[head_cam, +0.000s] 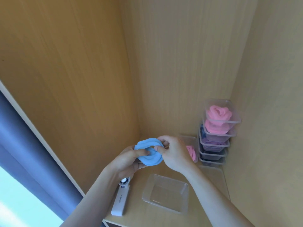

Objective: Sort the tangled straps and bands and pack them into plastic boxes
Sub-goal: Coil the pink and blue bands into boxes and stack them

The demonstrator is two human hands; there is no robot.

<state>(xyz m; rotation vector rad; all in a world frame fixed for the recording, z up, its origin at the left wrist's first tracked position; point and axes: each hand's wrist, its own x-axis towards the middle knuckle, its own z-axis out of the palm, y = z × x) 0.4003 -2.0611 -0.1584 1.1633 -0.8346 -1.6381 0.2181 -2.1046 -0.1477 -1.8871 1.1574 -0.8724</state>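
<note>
A light blue band (148,153), coiled into a ring, hangs above the wooden shelf. My left hand (127,163) cups it from below with the fingers curled around it. My right hand (173,153) pinches its right side between thumb and fingers. An empty clear plastic box (165,193) sits on the shelf just below my hands. Behind my right hand another clear box (191,149) holds a pink band, partly hidden.
A stack of several clear boxes (216,133) stands in the back right corner; the top ones hold pink bands, lower ones purple. A clear lid (214,176) lies in front of the stack. A white handheld fan (120,199) lies at the shelf's front left edge. Wooden walls enclose the shelf.
</note>
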